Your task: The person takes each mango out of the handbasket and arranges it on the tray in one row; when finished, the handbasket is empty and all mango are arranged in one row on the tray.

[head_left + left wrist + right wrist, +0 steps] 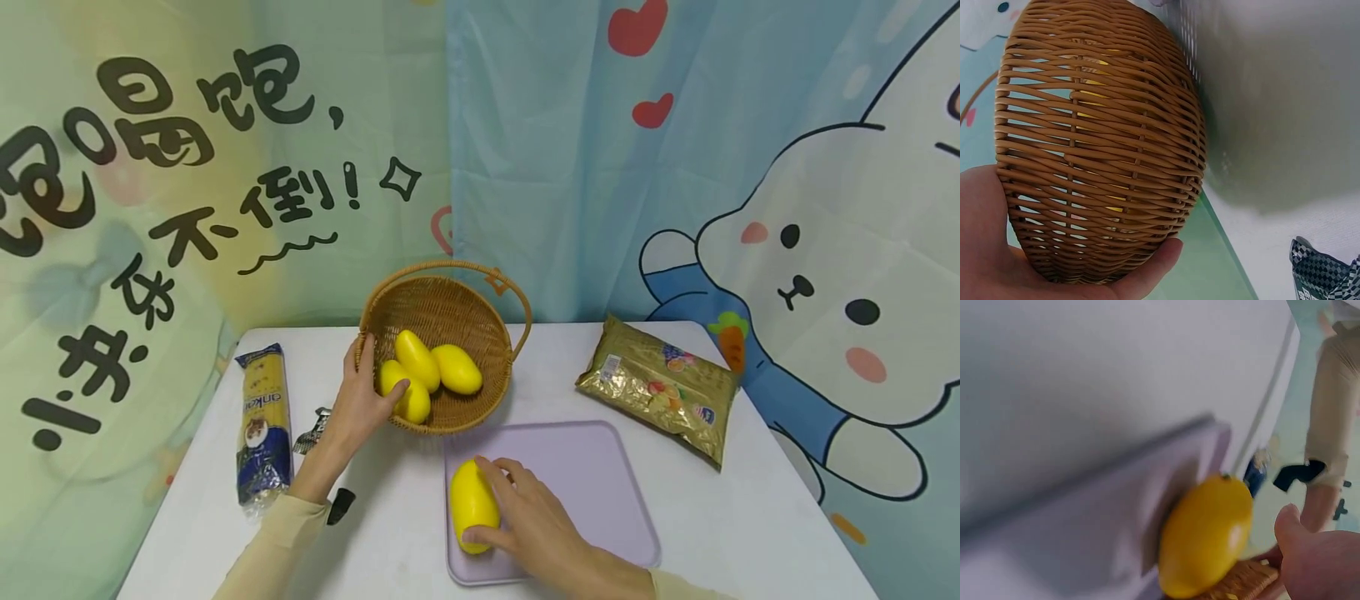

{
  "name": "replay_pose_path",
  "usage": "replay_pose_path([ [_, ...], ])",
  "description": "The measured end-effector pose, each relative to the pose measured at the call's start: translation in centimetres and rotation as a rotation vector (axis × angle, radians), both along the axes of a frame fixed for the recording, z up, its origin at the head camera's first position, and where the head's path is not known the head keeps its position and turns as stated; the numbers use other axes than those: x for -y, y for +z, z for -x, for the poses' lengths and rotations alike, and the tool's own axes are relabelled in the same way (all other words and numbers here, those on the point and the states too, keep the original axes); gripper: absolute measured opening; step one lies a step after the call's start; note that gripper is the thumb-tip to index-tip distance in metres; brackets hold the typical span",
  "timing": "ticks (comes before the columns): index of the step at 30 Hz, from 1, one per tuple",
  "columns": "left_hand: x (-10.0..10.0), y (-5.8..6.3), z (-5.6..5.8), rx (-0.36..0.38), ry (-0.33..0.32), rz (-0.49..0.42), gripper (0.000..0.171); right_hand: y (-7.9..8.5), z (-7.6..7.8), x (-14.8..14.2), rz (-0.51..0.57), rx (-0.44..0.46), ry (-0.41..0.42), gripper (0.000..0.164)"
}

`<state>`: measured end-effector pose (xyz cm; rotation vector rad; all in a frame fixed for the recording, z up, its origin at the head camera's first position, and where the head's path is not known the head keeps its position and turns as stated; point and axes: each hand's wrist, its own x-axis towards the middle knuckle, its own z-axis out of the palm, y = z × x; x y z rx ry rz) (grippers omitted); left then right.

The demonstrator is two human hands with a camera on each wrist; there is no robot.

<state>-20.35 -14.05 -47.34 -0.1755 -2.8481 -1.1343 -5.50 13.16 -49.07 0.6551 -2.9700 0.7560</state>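
Note:
My left hand (363,400) grips the left rim of a brown wicker basket (480,333), whose mouth is tilted forward. Several yellow mangoes (417,360) lie inside it. The left wrist view shows the basket's woven side (1104,137) with my hand (997,250) along its edge. Another mango (472,500) lies on the left part of a lilac tray (585,483). Around that mango my right hand (536,517) is spread, thumb by its lower end and fingers by its upper end. In the right wrist view a gap shows between my thumb (1288,519) and the mango (1207,537).
At the left of the white table (390,533) lies a blue and yellow pasta packet (264,425). A checkered wrapper (311,431) lies partly behind my left forearm. A gold foil bag (660,392) sits at the back right. A printed curtain (525,167) hangs behind the table.

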Motion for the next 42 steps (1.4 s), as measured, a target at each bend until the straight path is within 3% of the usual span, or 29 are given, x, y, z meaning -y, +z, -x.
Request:
replay_pose_path([
  [5, 0.0, 0.1, 0.0, 0.006, -0.005, -0.008, 0.099, 2.8, 2.2, -0.7, 0.041, -0.097, -0.007, 0.084],
  [10, 0.0, 0.1, -0.1, 0.001, -0.004, -0.011, 0.099, 6.7, 5.3, -1.5, 0.082, -0.160, -0.023, 0.079],
  [14, 0.0, 0.1, -0.1, -0.009, -0.001, -0.010, 0.098, 9.6, 8.1, -2.0, 0.087, -0.194, 0.015, 0.079],
  [21, 0.1, -0.2, 0.1, -0.010, -0.013, -0.019, 0.100, 13.0, 12.5, -2.1, 0.054, -0.096, 0.173, 0.075],
  [29, 0.1, -0.3, 0.0, -0.012, -0.014, -0.022, 0.100, 13.2, 16.5, -0.3, -0.085, 0.073, 0.353, 0.079],
  [36, 0.0, -0.2, 0.0, -0.010, -0.019, -0.021, 0.099, 12.4, 20.0, 1.8, -0.191, 0.175, 0.364, 0.090],
  [42, 0.1, -0.3, 0.1, -0.013, -0.017, -0.016, 0.099, 11.5, 21.9, 2.8, -0.248, 0.243, 0.339, 0.093],
])
